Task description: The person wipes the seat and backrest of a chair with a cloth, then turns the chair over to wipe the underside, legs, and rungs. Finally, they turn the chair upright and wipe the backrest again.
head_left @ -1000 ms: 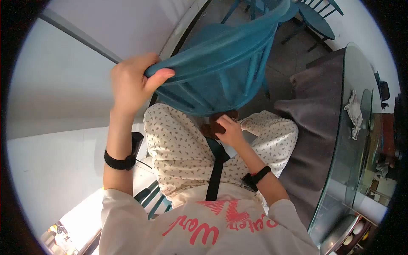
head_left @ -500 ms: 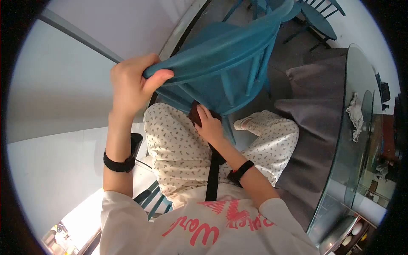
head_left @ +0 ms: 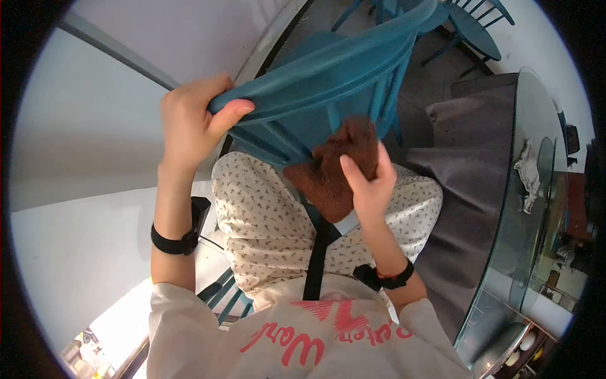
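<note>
A blue chair (head_left: 315, 72) is tilted in front of me, its curved top rail running from the left up to the right. My left hand (head_left: 196, 120) is wrapped round the left end of that rail, thumb on the near side. My right hand (head_left: 372, 183) grips a brown cloth (head_left: 338, 177), which is bunched up above my lap, in front of the chair's back spindles. Part of the cloth hangs down toward the left of my fingers.
A glass-topped table (head_left: 517, 189) with dark grey cloth (head_left: 470, 158) below it stands at the right, a crumpled white cloth (head_left: 527, 175) on it. Another blue chair (head_left: 473, 30) is at the upper right. A pale wall (head_left: 82, 126) rises at the left.
My right hand has moved up and to the right, bringing the brown cloth out from the lower part of the chair's back into full view. My left hand stays on the rail.
</note>
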Demonstrator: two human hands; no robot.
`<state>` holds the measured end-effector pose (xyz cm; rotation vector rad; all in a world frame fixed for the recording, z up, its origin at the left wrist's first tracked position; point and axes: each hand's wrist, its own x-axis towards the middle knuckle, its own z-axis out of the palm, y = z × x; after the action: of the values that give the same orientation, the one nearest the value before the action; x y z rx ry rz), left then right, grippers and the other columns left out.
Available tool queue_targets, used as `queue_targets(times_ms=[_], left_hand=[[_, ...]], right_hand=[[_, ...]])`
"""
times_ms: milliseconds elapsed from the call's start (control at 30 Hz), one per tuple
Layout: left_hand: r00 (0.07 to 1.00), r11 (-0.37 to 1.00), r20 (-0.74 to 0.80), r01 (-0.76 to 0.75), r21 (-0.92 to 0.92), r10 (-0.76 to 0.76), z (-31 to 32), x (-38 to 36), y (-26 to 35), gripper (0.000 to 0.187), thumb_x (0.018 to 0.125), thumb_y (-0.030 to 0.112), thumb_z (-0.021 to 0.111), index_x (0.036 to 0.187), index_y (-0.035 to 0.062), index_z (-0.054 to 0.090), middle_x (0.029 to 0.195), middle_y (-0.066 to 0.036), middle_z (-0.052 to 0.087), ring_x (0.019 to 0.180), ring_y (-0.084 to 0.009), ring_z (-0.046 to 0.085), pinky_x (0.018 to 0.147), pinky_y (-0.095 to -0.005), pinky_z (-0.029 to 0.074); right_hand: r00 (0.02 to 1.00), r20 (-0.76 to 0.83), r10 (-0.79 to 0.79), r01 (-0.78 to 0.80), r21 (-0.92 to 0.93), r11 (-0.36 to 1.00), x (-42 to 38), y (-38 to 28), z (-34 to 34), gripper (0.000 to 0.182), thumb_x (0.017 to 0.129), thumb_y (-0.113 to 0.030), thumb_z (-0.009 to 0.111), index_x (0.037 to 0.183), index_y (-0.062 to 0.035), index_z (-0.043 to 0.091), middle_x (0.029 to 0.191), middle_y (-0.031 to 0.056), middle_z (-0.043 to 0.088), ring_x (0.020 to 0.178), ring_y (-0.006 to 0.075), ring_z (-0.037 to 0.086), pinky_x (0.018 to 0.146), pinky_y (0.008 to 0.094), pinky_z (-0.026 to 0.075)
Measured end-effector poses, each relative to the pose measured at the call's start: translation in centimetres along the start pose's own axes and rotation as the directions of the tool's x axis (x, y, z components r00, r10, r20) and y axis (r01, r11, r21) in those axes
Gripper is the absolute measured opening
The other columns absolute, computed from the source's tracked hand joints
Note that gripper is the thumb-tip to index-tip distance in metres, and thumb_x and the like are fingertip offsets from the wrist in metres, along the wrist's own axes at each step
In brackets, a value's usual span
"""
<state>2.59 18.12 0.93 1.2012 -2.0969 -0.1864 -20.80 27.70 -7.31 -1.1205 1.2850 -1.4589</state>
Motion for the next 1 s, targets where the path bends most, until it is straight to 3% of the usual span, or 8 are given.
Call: queue_targets(times_ms=[200, 367, 433, 567, 767, 867, 967, 1000], left_hand=[[1.000, 0.999, 0.011, -0.010, -0.032, 0.011, 0.1, 0.0, 1.4, 0.058, 0.071, 0.061, 0.060, 0.063, 0.0039, 0.054, 0.051, -0.008, 0.043, 0.046, -0.0254, 0.045, 0.045, -0.0312, 0.035], [0.999, 1.000, 0.046, -0.008, -0.009, 0.008, 0.3, 0.0, 2.0, 0.061, 0.068, 0.065, 0.059, 0.061, 0.0048, 0.054, 0.051, -0.006, 0.045, 0.047, -0.0231, 0.048, 0.045, -0.0288, 0.036], [0.999, 1.000, 0.050, -0.019, -0.022, 0.020, 0.5, 0.0, 2.4, 0.062, 0.068, 0.066, 0.058, 0.061, 0.0048, 0.054, 0.051, -0.006, 0.045, 0.047, -0.0226, 0.049, 0.045, -0.0285, 0.036], [0.998, 0.998, 0.062, -0.029, -0.052, 0.032, 0.6, -0.1, 2.1, 0.064, 0.067, 0.068, 0.058, 0.061, 0.0042, 0.055, 0.051, -0.006, 0.046, 0.047, -0.0226, 0.049, 0.045, -0.0286, 0.037], [1.000, 1.000, 0.025, 0.011, -0.023, -0.010, 0.7, 0.3, 1.7, 0.064, 0.070, 0.067, 0.056, 0.061, 0.0034, 0.053, 0.051, -0.007, 0.043, 0.046, -0.0239, 0.046, 0.045, -0.0302, 0.035], [0.999, 0.999, 0.025, 0.022, -0.031, -0.021, 0.5, 0.4, 1.5, 0.065, 0.072, 0.067, 0.054, 0.061, 0.0026, 0.051, 0.050, -0.007, 0.042, 0.046, -0.0235, 0.044, 0.044, -0.0304, 0.033], [0.999, 0.999, 0.013, 0.032, -0.043, -0.032, 0.5, 0.2, 1.2, 0.066, 0.072, 0.067, 0.054, 0.061, 0.0023, 0.050, 0.051, -0.008, 0.041, 0.046, -0.0237, 0.043, 0.044, -0.0305, 0.033], [1.000, 0.999, 0.010, 0.026, -0.042, -0.025, 0.5, 0.3, 1.2, 0.066, 0.072, 0.067, 0.054, 0.061, 0.0023, 0.050, 0.051, -0.008, 0.041, 0.046, -0.0237, 0.043, 0.044, -0.0305, 0.033]], right_hand=[[1.000, 0.009, -0.016, 0.014, 0.212, 0.977, 4.3, -2.3, 4.2, 0.041, 0.074, -0.002, 0.068, 0.110, 0.0031, 0.050, 0.093, 0.0067, 0.062, 0.085, 0.0132, 0.058, 0.077, 0.0268, 0.045], [0.968, -0.080, -0.237, 0.225, -0.134, 0.965, 4.1, 0.9, 3.8, 0.040, 0.069, -0.003, 0.070, 0.103, 0.0013, 0.048, 0.090, 0.0140, 0.063, 0.084, 0.0227, 0.063, 0.074, 0.0308, 0.048], [0.967, -0.067, -0.248, 0.242, -0.090, 0.966, 4.2, 0.9, 3.1, 0.042, 0.069, -0.005, 0.071, 0.104, 0.0013, 0.048, 0.090, 0.0154, 0.063, 0.083, 0.0251, 0.064, 0.073, 0.0326, 0.048], [0.985, -0.072, -0.159, 0.148, -0.142, 0.979, 3.0, 4.3, 1.3, 0.043, 0.069, -0.006, 0.071, 0.106, 0.0019, 0.050, 0.090, 0.0167, 0.064, 0.085, 0.0253, 0.064, 0.075, 0.0329, 0.049], [0.993, -0.003, -0.120, 0.098, -0.557, 0.825, 2.1, 10.2, -2.4, 0.040, 0.070, -0.010, 0.071, 0.105, 0.0018, 0.055, 0.096, 0.0191, 0.064, 0.088, 0.0314, 0.064, 0.076, 0.0353, 0.049], [0.999, 0.029, 0.023, -0.005, -0.513, 0.858, 2.4, 9.3, -2.5, 0.041, 0.071, -0.012, 0.071, 0.106, 0.0017, 0.054, 0.096, 0.0210, 0.063, 0.089, 0.0333, 0.063, 0.075, 0.0356, 0.049], [0.998, 0.053, 0.032, -0.002, -0.495, 0.869, 2.9, 7.5, -2.1, 0.042, 0.071, -0.012, 0.071, 0.107, 0.0022, 0.054, 0.095, 0.0210, 0.063, 0.088, 0.0334, 0.063, 0.074, 0.0362, 0.050], [0.997, 0.069, -0.034, 0.062, -0.463, 0.884, 3.2, 6.6, -1.8, 0.035, 0.073, -0.009, 0.071, 0.102, 0.0009, 0.055, 0.091, 0.0141, 0.065, 0.087, 0.0210, 0.064, 0.074, 0.0314, 0.048]])
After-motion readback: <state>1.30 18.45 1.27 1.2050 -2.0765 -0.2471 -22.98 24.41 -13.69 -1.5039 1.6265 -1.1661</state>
